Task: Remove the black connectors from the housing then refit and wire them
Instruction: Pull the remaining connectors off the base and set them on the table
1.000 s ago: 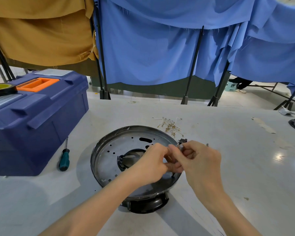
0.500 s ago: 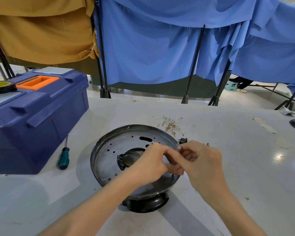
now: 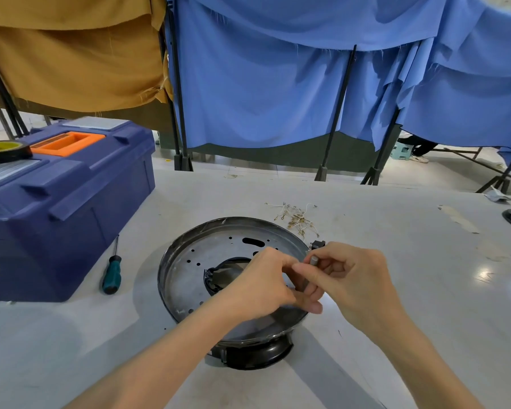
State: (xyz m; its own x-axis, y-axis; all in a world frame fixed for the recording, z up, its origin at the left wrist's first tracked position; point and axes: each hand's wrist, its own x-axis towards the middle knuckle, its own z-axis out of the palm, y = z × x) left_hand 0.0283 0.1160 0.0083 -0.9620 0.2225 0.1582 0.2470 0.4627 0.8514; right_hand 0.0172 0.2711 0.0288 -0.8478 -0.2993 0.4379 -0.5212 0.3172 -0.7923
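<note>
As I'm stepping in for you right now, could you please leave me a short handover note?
The left hand curls its fingers over the housing, near its right rim; what it holds is hidden.
The right hand pinches a small grey rod.
One black connector sits just outside that rim, with loose wires farther back on the table.
Done: seemingly one connector out. Left: refitting and wiring.
</note>
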